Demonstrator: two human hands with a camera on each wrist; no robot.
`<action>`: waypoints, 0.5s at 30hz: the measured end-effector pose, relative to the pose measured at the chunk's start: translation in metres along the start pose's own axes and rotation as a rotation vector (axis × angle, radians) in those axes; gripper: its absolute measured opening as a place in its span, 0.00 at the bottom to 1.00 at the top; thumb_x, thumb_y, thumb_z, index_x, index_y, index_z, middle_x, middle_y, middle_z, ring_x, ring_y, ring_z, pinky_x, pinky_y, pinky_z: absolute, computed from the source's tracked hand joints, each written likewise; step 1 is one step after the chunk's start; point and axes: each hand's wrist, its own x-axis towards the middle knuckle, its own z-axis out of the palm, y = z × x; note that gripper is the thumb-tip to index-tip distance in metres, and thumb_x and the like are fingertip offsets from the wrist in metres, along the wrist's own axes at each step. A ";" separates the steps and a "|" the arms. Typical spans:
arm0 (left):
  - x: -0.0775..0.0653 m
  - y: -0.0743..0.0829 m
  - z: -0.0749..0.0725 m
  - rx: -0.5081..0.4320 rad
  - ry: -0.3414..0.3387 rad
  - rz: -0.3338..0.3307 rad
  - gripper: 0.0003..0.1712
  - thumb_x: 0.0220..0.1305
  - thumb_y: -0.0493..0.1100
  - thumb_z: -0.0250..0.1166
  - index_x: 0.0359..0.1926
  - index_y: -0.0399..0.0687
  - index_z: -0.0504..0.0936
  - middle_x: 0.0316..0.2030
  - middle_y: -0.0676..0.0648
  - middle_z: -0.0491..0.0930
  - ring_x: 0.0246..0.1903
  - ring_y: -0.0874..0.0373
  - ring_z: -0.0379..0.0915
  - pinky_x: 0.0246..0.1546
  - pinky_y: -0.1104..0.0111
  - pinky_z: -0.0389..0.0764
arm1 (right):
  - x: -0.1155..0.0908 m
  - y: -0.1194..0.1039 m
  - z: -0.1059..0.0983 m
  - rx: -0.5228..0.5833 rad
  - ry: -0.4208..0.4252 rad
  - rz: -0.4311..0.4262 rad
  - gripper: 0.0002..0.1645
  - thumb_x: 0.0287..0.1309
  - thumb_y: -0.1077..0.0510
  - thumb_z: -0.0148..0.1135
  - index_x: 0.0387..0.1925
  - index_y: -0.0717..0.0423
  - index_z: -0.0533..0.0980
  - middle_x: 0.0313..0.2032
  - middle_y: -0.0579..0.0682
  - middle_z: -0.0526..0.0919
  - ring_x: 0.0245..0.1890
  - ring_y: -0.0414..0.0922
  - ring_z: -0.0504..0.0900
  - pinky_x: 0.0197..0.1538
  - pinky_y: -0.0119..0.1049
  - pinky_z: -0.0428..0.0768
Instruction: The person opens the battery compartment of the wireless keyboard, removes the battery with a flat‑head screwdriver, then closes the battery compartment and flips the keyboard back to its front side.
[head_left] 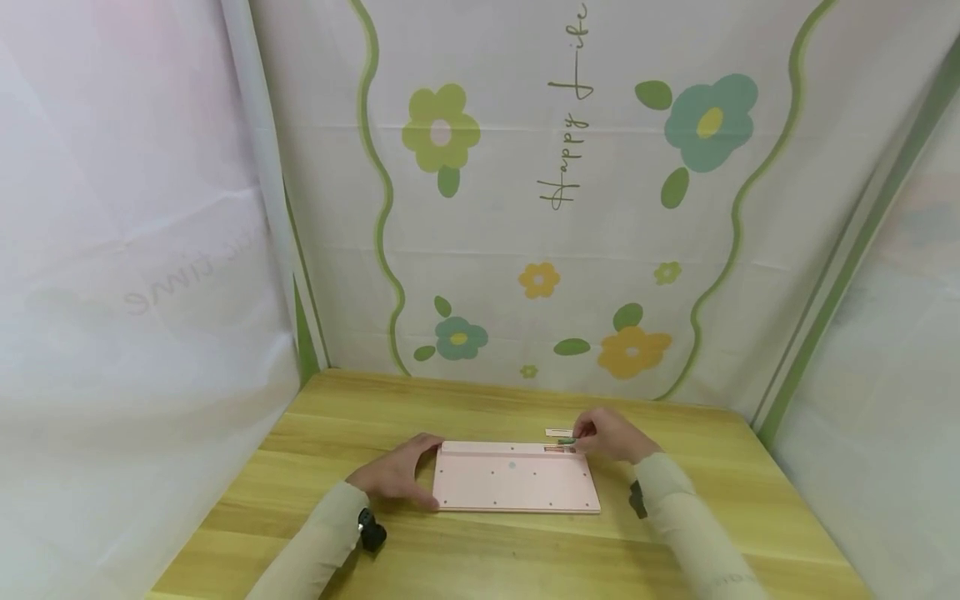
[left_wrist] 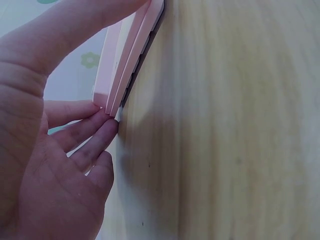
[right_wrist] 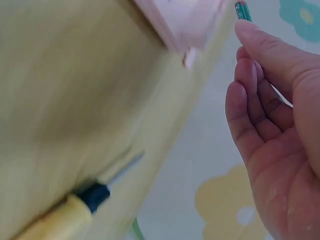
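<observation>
A pink keyboard [head_left: 517, 483] lies upside down on the wooden table, with keys showing along its underside in the left wrist view. My left hand [head_left: 393, 475] spans its left end, thumb at the near corner and fingers at the far one. Between thumb and fingertips my right hand [head_left: 609, 435] pinches a small green battery [right_wrist: 243, 11]. In the head view the battery is over the open battery compartment [head_left: 553, 449] at the keyboard's far right. Just behind that lies a small pale battery cover [head_left: 558, 432].
A screwdriver [right_wrist: 90, 197] with a yellow and black handle lies on the table in the right wrist view. The wooden table [head_left: 450, 554] ends at a flowered fabric backdrop [head_left: 495, 233], and white fabric hangs on both sides.
</observation>
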 end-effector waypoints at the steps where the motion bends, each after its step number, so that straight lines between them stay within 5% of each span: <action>1: 0.000 0.000 0.000 0.003 0.000 0.000 0.69 0.45 0.61 0.85 0.81 0.41 0.60 0.77 0.40 0.63 0.78 0.40 0.59 0.78 0.38 0.60 | -0.002 0.002 -0.004 0.001 0.009 0.003 0.04 0.61 0.66 0.74 0.32 0.60 0.84 0.31 0.48 0.85 0.30 0.36 0.77 0.34 0.28 0.79; 8: 0.000 0.001 0.000 0.013 -0.002 0.002 0.68 0.45 0.61 0.85 0.81 0.42 0.60 0.77 0.41 0.64 0.78 0.41 0.59 0.78 0.39 0.61 | -0.012 0.020 -0.021 -0.043 0.058 0.101 0.05 0.62 0.66 0.73 0.31 0.57 0.83 0.31 0.47 0.84 0.31 0.38 0.77 0.34 0.29 0.79; 15: 0.000 -0.002 0.001 0.028 -0.008 -0.005 0.69 0.45 0.63 0.85 0.81 0.44 0.60 0.78 0.42 0.63 0.78 0.42 0.58 0.79 0.40 0.61 | -0.019 0.041 -0.018 -0.058 0.094 0.072 0.08 0.57 0.68 0.74 0.28 0.57 0.83 0.28 0.47 0.84 0.28 0.37 0.77 0.32 0.29 0.79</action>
